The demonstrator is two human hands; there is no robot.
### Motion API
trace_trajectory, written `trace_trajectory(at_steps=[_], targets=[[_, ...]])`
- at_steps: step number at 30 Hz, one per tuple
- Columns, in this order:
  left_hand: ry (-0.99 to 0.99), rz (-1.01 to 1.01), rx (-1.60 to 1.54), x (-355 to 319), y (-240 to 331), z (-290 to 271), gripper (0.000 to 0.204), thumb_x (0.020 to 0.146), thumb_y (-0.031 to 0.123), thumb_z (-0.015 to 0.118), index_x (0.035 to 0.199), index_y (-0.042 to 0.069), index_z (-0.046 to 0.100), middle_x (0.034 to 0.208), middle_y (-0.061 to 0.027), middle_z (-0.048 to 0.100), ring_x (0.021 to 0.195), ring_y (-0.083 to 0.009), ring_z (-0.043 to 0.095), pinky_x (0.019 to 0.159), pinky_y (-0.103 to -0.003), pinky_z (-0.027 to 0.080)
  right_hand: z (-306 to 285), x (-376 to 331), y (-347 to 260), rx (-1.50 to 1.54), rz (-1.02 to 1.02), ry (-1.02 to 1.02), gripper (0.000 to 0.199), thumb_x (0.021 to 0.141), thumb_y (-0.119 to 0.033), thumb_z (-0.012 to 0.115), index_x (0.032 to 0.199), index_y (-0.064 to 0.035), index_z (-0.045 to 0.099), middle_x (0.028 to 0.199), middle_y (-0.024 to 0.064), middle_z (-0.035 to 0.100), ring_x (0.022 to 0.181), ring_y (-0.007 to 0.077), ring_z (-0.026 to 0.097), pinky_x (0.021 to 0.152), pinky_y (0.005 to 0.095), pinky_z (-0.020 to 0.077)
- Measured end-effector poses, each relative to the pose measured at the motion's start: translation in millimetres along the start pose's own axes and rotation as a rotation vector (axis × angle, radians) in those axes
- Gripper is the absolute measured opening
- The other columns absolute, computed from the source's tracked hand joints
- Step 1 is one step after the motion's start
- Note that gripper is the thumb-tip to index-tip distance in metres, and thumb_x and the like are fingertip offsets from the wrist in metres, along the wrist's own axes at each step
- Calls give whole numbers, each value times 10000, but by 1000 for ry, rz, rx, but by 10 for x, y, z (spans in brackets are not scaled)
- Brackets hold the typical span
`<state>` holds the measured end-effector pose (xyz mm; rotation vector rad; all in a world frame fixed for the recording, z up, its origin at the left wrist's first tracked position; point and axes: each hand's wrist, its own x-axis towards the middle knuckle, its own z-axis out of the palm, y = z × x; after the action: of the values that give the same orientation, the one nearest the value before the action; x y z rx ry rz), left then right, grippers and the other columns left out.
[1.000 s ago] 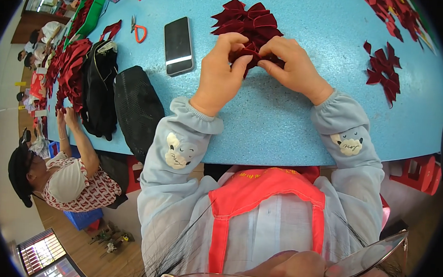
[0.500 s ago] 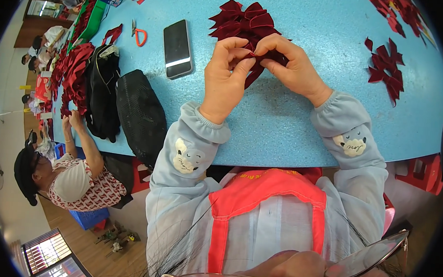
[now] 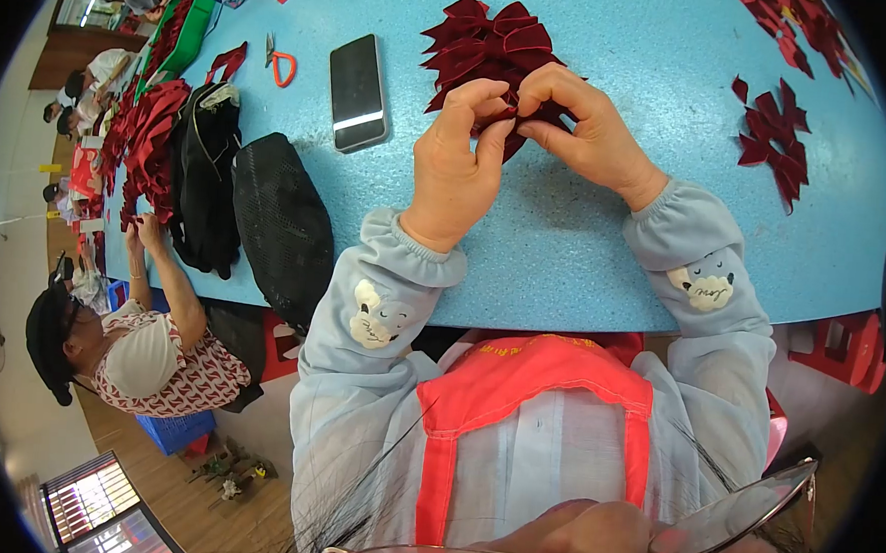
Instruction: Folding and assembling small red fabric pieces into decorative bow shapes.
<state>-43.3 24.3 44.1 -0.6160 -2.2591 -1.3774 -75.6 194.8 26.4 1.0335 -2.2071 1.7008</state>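
My left hand (image 3: 462, 155) and my right hand (image 3: 586, 124) meet over the blue table (image 3: 603, 275), both pinching the same dark red ribbon bow (image 3: 512, 120) between thumbs and fingertips. Just beyond the fingers lies a pile of finished dark red bows (image 3: 487, 41). Most of the held bow is hidden by my fingers.
A black phone (image 3: 357, 92) lies left of the hands, orange-handled scissors (image 3: 279, 63) beyond it. Black bags (image 3: 266, 217) sit at the table's left edge. More red bows (image 3: 777, 139) lie at right. A co-worker (image 3: 129, 340) sits at left handling red ribbon.
My hands shifted slightly on the bow, fingertips drawing closer together. The co-worker's arm at left moved a little.
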Motion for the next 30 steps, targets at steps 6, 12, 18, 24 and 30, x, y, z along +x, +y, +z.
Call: trace_trajectory(at_steps=[6, 12, 18, 24, 30], targets=[[23, 69, -8, 1, -23, -20, 296, 807, -44, 579, 1083, 45, 518, 912, -97, 613, 789, -182, 639, 665, -273, 506, 1, 0, -65, 34, 157, -7, 171, 766, -23, 652, 892, -33, 536, 866, 31, 538, 808, 141, 522, 744, 266, 438], [-6, -256, -258, 17, 15, -55, 356, 802, -70, 566, 1130, 33, 474, 963, -91, 594, 860, -161, 608, 718, -265, 499, 9, -18, 15, -17, 165, -104, 180, 782, -60, 646, 924, -23, 542, 865, 26, 565, 822, 120, 535, 724, 246, 446], [-53, -524, -564, 33, -54, -55, 371, 796, -79, 562, 1136, 25, 455, 999, -85, 568, 925, -145, 570, 766, -247, 490, 41, -28, -27, 150, 261, -16, 165, 784, -6, 609, 935, -23, 546, 920, 27, 564, 865, 125, 548, 768, 249, 453], [-11, -475, -580, -1, -60, 23, 338, 801, -78, 554, 1109, 30, 465, 986, -76, 574, 919, -139, 573, 765, -243, 492, 50, -23, -4, 141, 149, 20, 198, 776, 56, 580, 951, -32, 551, 988, 46, 544, 931, 137, 537, 815, 266, 455], [-20, -370, -388, -55, -134, 62, 343, 794, -74, 558, 1103, 52, 480, 957, -88, 602, 884, -159, 606, 733, -259, 501, 38, 13, 8, 129, -40, 3, 211, 763, 57, 596, 945, -43, 558, 986, 49, 541, 940, 157, 533, 808, 264, 453]])
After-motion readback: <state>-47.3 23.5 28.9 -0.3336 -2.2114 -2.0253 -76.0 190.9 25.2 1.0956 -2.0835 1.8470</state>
